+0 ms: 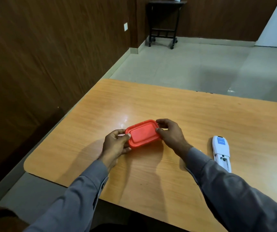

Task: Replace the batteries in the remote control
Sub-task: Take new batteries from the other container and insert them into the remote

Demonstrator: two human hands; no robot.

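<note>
Near the middle of the counter (201, 114) I hold a red box (142, 133) between both hands, its lid on and facing up. My left hand (116, 144) grips its near-left end, thumb pressed on the lid's rim and fingers curled under the side. My right hand (171, 133) pinches its far-right end, thumb on the near edge of the lid and fingers wrapped over the far corner. I cannot tell whether the box rests on the counter or is lifted just off it. The remote (221, 152) lies face down toward the counter's right edge, well apart from the box, just beside my right sleeve (234, 190). Its battery bay at the near end is uncovered, and a blue label sits near its far end.
</note>
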